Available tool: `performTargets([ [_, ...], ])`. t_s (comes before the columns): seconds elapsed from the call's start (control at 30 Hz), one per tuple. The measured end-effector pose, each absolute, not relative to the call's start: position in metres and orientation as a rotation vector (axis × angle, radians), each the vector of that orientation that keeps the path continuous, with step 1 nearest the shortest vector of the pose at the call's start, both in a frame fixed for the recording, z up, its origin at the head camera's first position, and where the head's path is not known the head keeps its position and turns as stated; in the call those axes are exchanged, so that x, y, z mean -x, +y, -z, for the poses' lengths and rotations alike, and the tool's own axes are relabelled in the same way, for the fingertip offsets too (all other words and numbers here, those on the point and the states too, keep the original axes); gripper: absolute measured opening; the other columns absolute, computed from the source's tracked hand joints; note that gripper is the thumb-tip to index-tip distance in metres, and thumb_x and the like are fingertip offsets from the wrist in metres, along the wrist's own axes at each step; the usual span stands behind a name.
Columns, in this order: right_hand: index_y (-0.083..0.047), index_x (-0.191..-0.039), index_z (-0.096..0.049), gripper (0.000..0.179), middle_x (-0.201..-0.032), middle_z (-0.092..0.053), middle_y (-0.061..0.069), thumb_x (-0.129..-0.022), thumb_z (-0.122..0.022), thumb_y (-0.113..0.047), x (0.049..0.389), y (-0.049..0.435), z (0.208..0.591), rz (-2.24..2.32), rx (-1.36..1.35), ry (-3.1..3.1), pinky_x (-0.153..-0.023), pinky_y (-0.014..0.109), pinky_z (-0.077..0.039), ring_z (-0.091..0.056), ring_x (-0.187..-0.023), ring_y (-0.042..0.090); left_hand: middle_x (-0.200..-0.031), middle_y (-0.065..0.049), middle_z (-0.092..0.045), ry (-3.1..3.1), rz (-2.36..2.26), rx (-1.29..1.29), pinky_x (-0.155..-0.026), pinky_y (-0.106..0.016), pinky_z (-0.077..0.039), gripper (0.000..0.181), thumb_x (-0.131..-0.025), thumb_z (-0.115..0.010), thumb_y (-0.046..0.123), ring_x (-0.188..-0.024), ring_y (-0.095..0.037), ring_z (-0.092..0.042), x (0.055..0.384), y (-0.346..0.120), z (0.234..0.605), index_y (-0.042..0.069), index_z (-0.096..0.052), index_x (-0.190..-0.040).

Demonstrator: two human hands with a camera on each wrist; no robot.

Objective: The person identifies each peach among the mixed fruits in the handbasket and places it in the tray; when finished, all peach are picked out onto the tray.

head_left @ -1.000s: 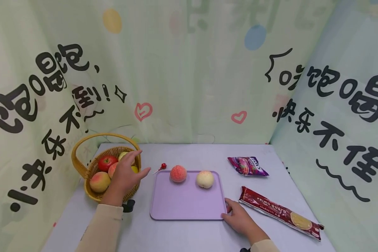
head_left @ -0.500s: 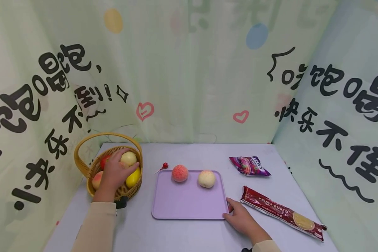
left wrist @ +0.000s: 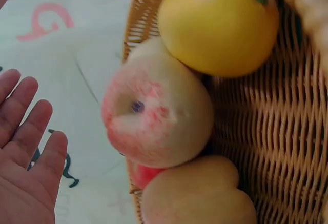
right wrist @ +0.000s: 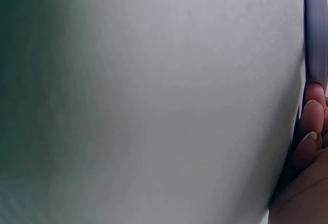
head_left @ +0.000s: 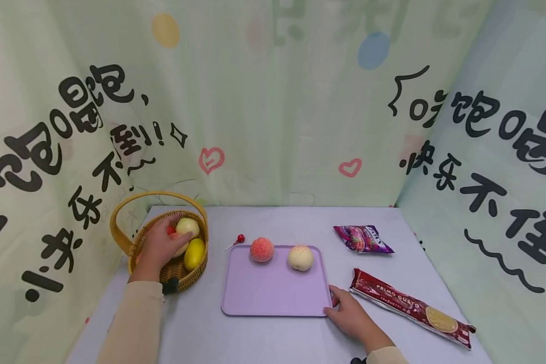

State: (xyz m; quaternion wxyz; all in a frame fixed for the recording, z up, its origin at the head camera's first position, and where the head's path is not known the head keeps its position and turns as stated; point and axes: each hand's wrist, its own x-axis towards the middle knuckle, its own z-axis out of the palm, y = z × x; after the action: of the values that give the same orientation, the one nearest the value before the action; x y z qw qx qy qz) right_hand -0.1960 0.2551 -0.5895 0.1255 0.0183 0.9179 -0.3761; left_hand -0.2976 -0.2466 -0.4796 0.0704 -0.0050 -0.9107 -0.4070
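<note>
My left hand reaches over the wicker basket, its fingers spread above the fruit. The left wrist view shows that palm with straight fingers, apart from a red-blushed peach. Beside that peach lie a smooth yellow fruit and another peach. A pale round fruit sits at the basket's back; much of the rest is hidden by the hand. My right hand grips the lilac tray at its front right corner. On the tray are a reddish peach and a cream-coloured round fruit.
A small red ball on a stick lies by the tray's back left corner. To the right are a purple snack bag and a long red spaghetti pack. Printed curtains enclose the table on three sides.
My left hand has moved left and lower over the basket, uncovering the yellow fruit and the pale one. The right hand stays at the tray corner; the whole view has shifted slightly.
</note>
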Motion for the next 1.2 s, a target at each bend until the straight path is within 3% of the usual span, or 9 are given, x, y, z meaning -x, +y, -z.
performTargets([
  [0.3,0.005,-0.149,-0.046,0.069,-0.096,-0.054,0.003,-0.091,-0.077,-0.019,0.196,0.255,0.590,1.105,-0.060,2.670,-0.065,0.028,-0.041,-0.046,-0.079,0.018,-0.154,-0.025,-0.046,-2.809,1.184,-0.009,-0.113,-0.060,-0.040,0.080,-0.090,-0.077,0.040,-0.137,-0.044,-0.047,0.302,-0.259,0.492,0.003,-0.044,-0.153],
  [0.57,0.004,-0.148,-0.047,0.069,-0.095,-0.054,0.003,-0.091,-0.077,-0.019,0.198,0.254,0.591,1.098,-0.068,2.670,-0.064,0.028,-0.041,-0.046,-0.079,0.018,-0.150,-0.025,-0.049,-2.872,1.172,-0.027,-0.111,-0.058,-0.043,0.082,-0.090,-0.076,0.045,-0.127,-0.040,-0.051,0.306,-0.265,0.498,0.001,-0.044,-0.151],
  [0.87,0.005,-0.149,-0.046,0.070,-0.094,-0.053,0.003,-0.091,-0.077,-0.018,0.198,0.255,0.591,1.115,-0.065,2.659,-0.064,0.028,-0.041,-0.046,-0.078,0.018,-0.149,-0.026,-0.050,-2.915,1.238,-0.015,-0.104,-0.053,-0.051,0.076,-0.093,-0.074,0.037,-0.121,-0.039,-0.054,0.312,-0.268,0.490,-0.001,-0.043,-0.151],
  [1.2,0.006,-0.148,-0.047,0.070,-0.095,-0.054,0.003,-0.090,-0.078,-0.018,0.198,0.256,0.592,1.139,-0.051,2.656,-0.063,0.027,-0.041,-0.046,-0.077,0.018,-0.139,-0.026,-0.057,-2.981,1.217,-0.011,-0.099,-0.048,-0.052,0.074,-0.085,-0.079,0.024,-0.110,-0.035,-0.058,0.315,-0.266,0.502,-0.007,-0.048,-0.145],
])
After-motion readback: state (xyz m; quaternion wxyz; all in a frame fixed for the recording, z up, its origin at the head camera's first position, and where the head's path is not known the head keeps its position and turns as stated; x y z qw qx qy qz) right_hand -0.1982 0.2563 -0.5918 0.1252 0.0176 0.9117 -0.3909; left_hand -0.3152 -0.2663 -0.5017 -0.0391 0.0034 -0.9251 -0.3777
